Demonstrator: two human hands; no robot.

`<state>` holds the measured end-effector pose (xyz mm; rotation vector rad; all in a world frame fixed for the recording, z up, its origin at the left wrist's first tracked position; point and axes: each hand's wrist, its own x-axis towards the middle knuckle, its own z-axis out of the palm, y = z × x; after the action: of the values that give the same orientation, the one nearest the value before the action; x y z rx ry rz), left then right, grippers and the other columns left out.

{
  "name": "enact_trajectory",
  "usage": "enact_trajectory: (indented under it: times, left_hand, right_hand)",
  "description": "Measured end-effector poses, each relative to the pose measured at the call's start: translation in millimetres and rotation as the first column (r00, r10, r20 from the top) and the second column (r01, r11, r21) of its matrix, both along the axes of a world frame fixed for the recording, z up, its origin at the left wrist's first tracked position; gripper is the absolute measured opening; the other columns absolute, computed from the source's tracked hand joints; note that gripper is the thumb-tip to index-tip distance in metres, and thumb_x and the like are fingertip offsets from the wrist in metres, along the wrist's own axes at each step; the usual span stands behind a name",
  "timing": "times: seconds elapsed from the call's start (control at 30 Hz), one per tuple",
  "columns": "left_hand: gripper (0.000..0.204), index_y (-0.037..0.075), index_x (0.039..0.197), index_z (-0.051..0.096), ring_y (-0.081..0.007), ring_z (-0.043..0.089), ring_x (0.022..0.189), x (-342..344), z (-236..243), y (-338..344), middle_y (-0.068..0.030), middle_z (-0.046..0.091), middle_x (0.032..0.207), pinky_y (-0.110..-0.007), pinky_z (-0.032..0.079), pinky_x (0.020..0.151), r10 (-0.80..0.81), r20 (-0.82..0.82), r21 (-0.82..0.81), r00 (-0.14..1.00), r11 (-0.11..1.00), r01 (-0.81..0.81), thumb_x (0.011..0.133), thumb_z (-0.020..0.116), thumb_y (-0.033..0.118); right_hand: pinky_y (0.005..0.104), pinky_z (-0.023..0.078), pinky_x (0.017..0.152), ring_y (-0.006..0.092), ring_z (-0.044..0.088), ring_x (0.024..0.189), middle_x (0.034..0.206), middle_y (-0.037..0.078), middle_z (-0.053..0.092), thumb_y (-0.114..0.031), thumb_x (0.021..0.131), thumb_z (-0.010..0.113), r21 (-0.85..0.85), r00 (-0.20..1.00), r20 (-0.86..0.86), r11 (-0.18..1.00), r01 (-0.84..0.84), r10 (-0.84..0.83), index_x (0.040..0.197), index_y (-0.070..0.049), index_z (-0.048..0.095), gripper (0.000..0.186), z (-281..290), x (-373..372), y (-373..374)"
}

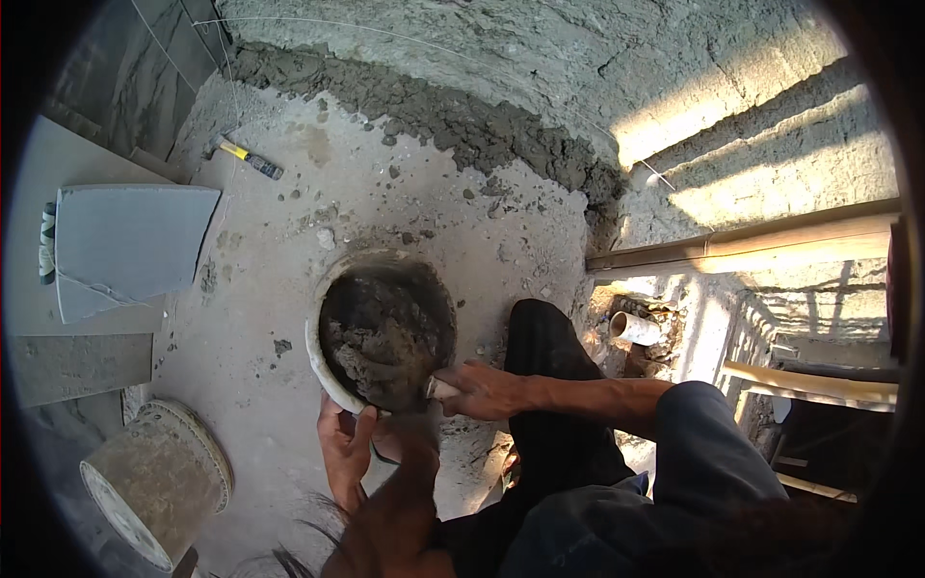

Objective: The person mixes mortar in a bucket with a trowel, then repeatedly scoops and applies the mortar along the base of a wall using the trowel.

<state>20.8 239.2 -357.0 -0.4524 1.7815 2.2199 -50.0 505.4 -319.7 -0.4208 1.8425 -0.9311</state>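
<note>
A round bucket (315, 339) with a pale, crusted rim stands on the dusty floor before me, its mouth facing up. Wet grey mortar (378, 337) lies inside it. My left hand (344, 448) grips the bucket's near left side, thumb by the rim; a blurred dark shape partly covers that wrist. At the near right rim, my right hand (479, 390) is closed round the pale handle (442, 388) of a tool. The tool's working end is hidden at the mortar, so its kind does not show.
A second bucket (159, 482) lies tipped at lower left. Beyond it are a broken grey tile (135, 246) on flat slabs and a hammer (249, 159). Fresh mortar (453, 120) lines the rough wall's foot. On the right are a bamboo pole (752, 246) and a white pipe (636, 328).
</note>
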Motion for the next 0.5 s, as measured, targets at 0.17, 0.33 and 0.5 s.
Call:
enact_trajectory:
  times: [0.17,0.33,0.5]
  left_hand:
    - [0.031,-0.002,0.124,0.056,-0.0118,0.065,0.086,-2.3,8.0,-2.1,-0.0065,0.068,0.102,-0.027,0.054,0.078,0.083,0.035,0.044,0.996,0.995,-0.085,0.093,0.060,-0.003]
    - [0.029,-0.002,0.122,0.057,-0.0097,0.064,0.084,-2.0,6.1,-1.1,-0.0066,0.069,0.101,-0.024,0.052,0.074,0.120,0.022,0.015,0.992,0.993,-0.121,0.093,0.060,-0.003]
    - [0.032,-0.001,0.123,0.055,-0.0175,0.067,0.080,-4.5,1.1,-8.9,-0.0098,0.069,0.102,-0.031,0.058,0.065,0.060,0.005,0.011,0.998,0.998,-0.060,0.092,0.060,-0.001]
  right_hand:
    - [0.0475,0.047,0.087,0.0382,0.058,0.091,0.102,0.022,0.064,-0.030,0.093,0.055,-0.076,0.935,-0.215,0.959,0.273,-0.283,0.114,-0.004,0.061,0.035,10.3,19.4,13.1]
    - [0.0351,0.046,0.056,0.0188,0.051,0.058,0.068,0.006,0.055,-0.023,0.093,0.049,-0.038,0.830,0.125,0.833,0.552,-0.544,0.097,-0.001,0.058,0.023,41.0,-0.1,54.8]
    - [0.0268,0.034,0.044,0.0083,0.042,0.053,0.065,-0.002,0.044,-0.017,0.092,0.048,0.133,0.515,0.275,0.562,0.816,-0.812,0.091,-0.007,0.055,0.011,65.8,-26.4,115.7]
